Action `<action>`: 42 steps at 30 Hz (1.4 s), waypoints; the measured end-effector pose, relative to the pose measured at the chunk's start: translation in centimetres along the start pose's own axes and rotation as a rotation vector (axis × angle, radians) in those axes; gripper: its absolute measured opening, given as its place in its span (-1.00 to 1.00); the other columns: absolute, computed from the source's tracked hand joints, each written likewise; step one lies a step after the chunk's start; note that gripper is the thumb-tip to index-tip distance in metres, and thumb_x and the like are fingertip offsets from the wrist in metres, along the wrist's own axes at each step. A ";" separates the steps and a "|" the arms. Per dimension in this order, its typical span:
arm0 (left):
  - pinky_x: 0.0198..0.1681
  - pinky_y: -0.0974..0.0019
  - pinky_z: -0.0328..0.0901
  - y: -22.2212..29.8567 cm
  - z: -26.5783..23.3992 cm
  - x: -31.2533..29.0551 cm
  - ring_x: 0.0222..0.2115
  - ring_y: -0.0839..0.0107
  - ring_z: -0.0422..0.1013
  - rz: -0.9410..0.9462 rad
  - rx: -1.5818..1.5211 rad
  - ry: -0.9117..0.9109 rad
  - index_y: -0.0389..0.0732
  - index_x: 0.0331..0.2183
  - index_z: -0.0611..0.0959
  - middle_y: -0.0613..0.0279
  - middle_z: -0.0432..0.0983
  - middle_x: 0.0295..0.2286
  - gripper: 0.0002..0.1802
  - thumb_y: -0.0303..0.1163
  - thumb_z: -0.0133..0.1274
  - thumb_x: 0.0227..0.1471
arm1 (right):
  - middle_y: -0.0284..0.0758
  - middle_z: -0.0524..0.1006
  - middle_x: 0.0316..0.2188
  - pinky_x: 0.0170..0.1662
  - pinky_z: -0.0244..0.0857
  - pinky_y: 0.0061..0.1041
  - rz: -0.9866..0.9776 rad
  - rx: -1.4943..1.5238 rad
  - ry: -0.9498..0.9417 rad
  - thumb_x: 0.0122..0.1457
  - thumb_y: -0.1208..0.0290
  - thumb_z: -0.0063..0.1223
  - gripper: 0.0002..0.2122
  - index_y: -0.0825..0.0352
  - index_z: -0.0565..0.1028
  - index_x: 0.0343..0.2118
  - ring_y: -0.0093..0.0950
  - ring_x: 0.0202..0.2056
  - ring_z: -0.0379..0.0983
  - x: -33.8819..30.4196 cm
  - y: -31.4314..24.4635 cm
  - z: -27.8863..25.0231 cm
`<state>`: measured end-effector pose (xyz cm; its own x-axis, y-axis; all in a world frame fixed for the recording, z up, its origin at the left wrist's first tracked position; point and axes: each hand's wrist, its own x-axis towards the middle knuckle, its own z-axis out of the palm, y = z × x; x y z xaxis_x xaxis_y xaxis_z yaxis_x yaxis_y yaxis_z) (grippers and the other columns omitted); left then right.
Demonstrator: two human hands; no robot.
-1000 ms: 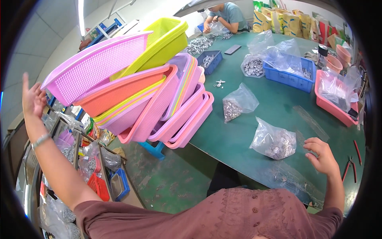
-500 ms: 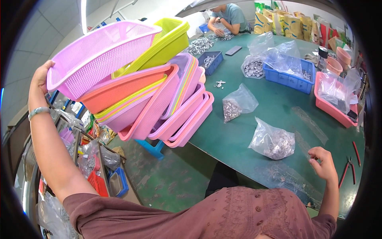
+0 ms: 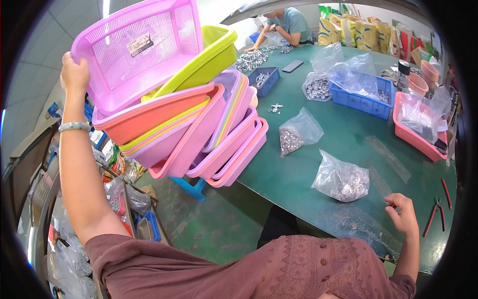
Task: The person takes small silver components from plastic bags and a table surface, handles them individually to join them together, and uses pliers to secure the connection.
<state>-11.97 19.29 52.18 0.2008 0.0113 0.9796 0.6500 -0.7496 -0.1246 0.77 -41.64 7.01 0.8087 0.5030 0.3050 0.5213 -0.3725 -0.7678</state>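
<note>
My left hand is raised high, its fingers wrapped over the rim of a purple basket at its left corner. The basket tilts, its open side turned toward me, at the top of a leaning stack of baskets in yellow, orange, pink and purple; I cannot tell whether it touches the yellow one below. The stack rests on the left edge of the green surface.

My right hand rests at the near edge of the surface, fingers loosely curled and pinching nothing, touching a flat clear bag. Just beyond it lies a bag of metal parts, and further in a second such bag. Red pliers lie to the right. A blue bin and a pink bin stand farther back, where another person works at the far end.
</note>
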 end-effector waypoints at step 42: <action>-0.31 0.27 0.27 26.1 -6.9 -30.6 -0.40 0.17 0.36 0.332 -1.063 -0.846 -0.34 -0.18 0.43 0.02 0.38 -0.34 -0.50 -0.37 0.12 -0.24 | -0.15 0.44 -0.37 -0.20 0.24 -0.37 -0.009 -0.275 0.038 -0.16 0.58 0.04 -0.81 0.42 0.42 -0.39 -0.18 -0.29 0.34 -4.0 0.2 0.3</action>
<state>-6.19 -5.15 20.07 0.8575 -0.1579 0.4896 -0.2980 -0.9282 0.2226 -2.46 -43.49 5.50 0.8108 0.4792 0.3362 0.5785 -0.5688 -0.5846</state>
